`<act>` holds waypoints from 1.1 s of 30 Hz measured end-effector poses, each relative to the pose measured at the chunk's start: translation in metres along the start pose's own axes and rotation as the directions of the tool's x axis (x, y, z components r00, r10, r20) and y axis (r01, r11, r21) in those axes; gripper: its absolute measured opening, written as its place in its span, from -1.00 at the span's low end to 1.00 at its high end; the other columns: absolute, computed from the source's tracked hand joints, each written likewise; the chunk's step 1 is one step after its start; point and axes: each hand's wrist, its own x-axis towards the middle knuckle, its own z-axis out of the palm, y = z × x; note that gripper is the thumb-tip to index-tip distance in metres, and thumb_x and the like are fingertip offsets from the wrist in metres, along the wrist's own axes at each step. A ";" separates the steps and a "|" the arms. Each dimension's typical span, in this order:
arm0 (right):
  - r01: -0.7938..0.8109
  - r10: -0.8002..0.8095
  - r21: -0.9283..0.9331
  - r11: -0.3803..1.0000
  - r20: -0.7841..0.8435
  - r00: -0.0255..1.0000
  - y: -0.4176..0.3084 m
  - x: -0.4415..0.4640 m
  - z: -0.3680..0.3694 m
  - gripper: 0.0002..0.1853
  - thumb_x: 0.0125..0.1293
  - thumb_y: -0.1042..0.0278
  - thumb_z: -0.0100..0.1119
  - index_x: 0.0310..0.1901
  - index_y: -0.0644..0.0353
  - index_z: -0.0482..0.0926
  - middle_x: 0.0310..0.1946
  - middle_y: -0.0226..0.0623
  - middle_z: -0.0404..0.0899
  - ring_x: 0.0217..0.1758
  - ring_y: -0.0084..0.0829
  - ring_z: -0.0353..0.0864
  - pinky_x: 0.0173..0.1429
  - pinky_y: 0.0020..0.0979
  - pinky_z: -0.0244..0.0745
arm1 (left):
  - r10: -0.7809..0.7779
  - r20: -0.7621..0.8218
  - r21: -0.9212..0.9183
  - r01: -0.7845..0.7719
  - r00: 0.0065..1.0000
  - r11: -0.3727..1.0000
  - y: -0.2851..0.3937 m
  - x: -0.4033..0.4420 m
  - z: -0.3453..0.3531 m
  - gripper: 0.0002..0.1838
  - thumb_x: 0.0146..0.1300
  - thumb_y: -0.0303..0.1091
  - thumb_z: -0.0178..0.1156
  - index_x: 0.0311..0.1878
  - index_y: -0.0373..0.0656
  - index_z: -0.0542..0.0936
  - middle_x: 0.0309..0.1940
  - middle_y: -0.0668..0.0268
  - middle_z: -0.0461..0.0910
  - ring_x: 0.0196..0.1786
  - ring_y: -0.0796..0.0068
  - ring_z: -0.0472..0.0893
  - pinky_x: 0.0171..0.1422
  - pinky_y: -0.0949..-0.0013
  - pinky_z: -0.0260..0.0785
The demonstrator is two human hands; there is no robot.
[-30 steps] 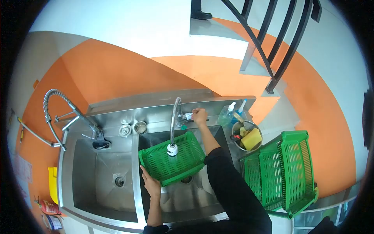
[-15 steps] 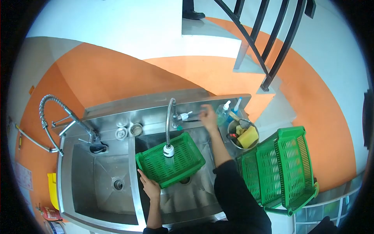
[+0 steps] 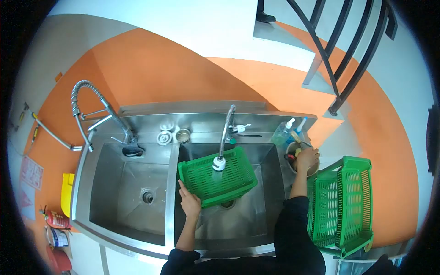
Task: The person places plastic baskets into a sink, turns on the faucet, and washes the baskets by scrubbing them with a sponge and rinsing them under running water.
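Observation:
A green plastic basket (image 3: 215,183) lies tilted in the right sink basin, below the flexible faucet (image 3: 219,163), from which water runs. My left hand (image 3: 190,201) grips the basket's lower left edge. At the metal bowl (image 3: 314,171) right of the sink, my right hand (image 3: 307,159) reaches in among the cleaning things, fingers bent down. The yellow sponge seen there before is mostly hidden under that hand, and whether the fingers hold it is hard to see.
More green baskets (image 3: 341,204) stand at the right. Soap bottles (image 3: 280,133) are behind the bowl. On the left are the other basin (image 3: 133,197) and a spring faucet (image 3: 85,110). A person's shoe (image 3: 265,18) shows on the stairs (image 3: 284,34).
My right hand has moved from the faucet lever rightward and down to the bowl. My left hand stays on the basket. The camera view has shifted.

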 end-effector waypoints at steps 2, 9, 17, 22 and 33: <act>0.015 -0.014 0.026 1.000 -0.037 0.999 0.002 0.000 -0.010 -0.65 0.08 0.16 0.10 -0.23 0.28 0.46 -0.15 -0.08 0.49 -0.04 -0.10 0.47 0.05 -0.16 0.33 | 0.026 0.000 -0.061 -0.026 1.000 0.998 -0.004 0.000 0.002 -0.11 0.00 -0.60 0.00 0.39 -0.10 -0.20 0.06 -0.05 0.28 -0.20 -0.14 0.52 -0.17 -0.01 0.43; -0.023 0.016 0.286 0.958 0.027 1.000 0.003 0.001 -0.009 -0.63 0.22 0.18 -0.05 -0.16 0.38 0.31 -0.33 0.07 0.56 -0.28 0.03 0.57 -0.17 -0.02 0.44 | 0.066 -0.001 -0.162 -0.066 0.998 0.985 -0.009 0.000 -0.001 -0.15 0.01 -0.62 -0.04 0.38 -0.11 -0.19 0.08 -0.10 0.27 -0.10 -0.16 0.48 -0.08 -0.02 0.39; 0.053 0.161 0.902 0.429 -0.134 0.978 0.002 -0.002 -0.020 -0.77 0.33 0.32 -0.15 -0.08 0.25 0.20 -0.25 0.21 0.44 -0.18 0.13 0.49 -0.14 -0.09 0.35 | 0.054 0.014 -0.178 -0.050 0.998 0.983 -0.011 0.001 -0.002 -0.17 0.02 -0.63 -0.07 0.38 -0.12 -0.17 0.14 -0.12 0.24 -0.06 -0.18 0.46 -0.03 0.00 0.38; 0.175 0.083 0.928 0.329 -0.213 0.974 -0.004 -0.007 -0.008 -0.74 0.33 0.39 -0.17 0.00 0.25 0.17 -0.21 0.21 0.41 -0.16 0.18 0.45 -0.11 -0.08 0.32 | 0.077 0.017 -0.214 -0.072 0.997 0.974 -0.020 0.005 0.002 -0.20 0.03 -0.63 -0.09 0.37 -0.14 -0.14 0.22 -0.16 0.16 -0.03 -0.22 0.44 0.00 -0.01 0.37; -0.509 -0.147 0.748 -0.426 0.498 0.855 -0.011 -0.028 -0.020 -0.79 0.35 0.23 -0.09 -0.07 0.11 0.29 -0.26 -0.18 0.42 -0.39 -0.31 0.48 -0.40 -0.38 0.45 | 0.056 0.049 -0.219 -0.044 0.997 0.975 -0.020 0.005 0.001 -0.22 0.06 -0.61 -0.07 0.36 -0.18 -0.16 0.21 -0.19 0.16 0.02 -0.20 0.42 0.03 -0.01 0.35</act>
